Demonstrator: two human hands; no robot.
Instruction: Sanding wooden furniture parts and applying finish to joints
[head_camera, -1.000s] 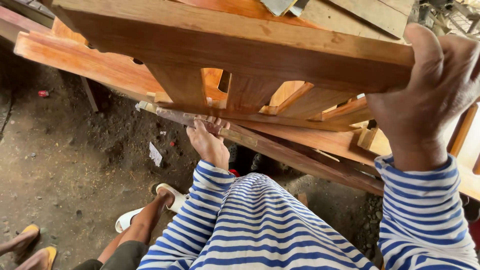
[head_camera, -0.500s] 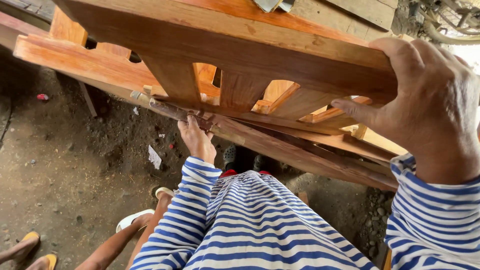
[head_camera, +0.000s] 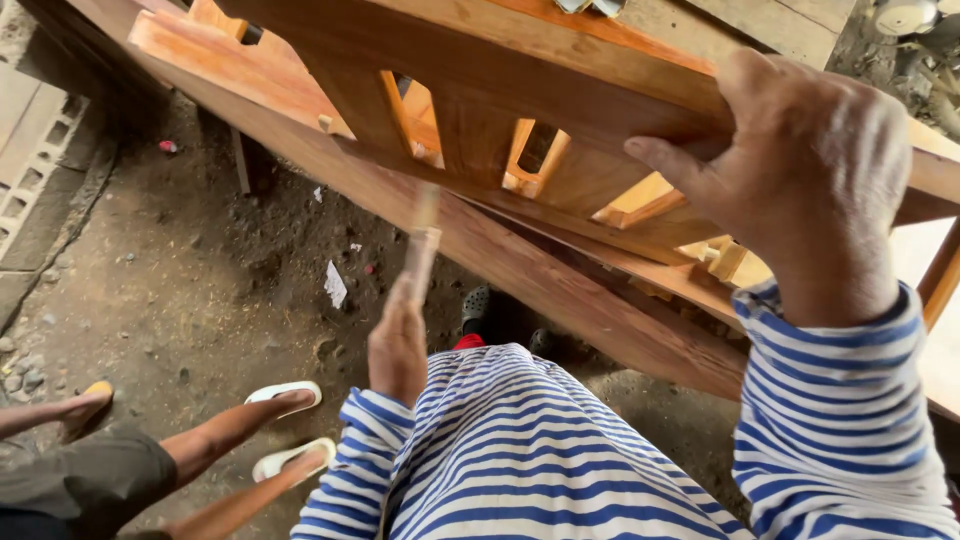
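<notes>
A varnished reddish-brown wooden frame (head_camera: 480, 70) with short upright slats lies tilted in front of me, on top of longer boards (head_camera: 560, 280). My right hand (head_camera: 810, 170) grips the frame's top rail from above, thumb under the edge. My left hand (head_camera: 398, 340) is held below the frame, shut on a thin wooden stick (head_camera: 422, 245) that points up toward the slats and looks blurred. Both my arms are in blue-and-white striped sleeves.
The ground is dark packed dirt (head_camera: 180, 300) with scraps of paper (head_camera: 335, 285). Another person's legs in white sandals (head_camera: 285, 395) stand at the lower left, with a further foot in a yellow sandal (head_camera: 95, 392). A grey block wall (head_camera: 30, 150) is at the left.
My left hand has come away from the long strip under the frame and now holds a stick upright. My right hand has slid left along the top rail. The view has shifted.
</notes>
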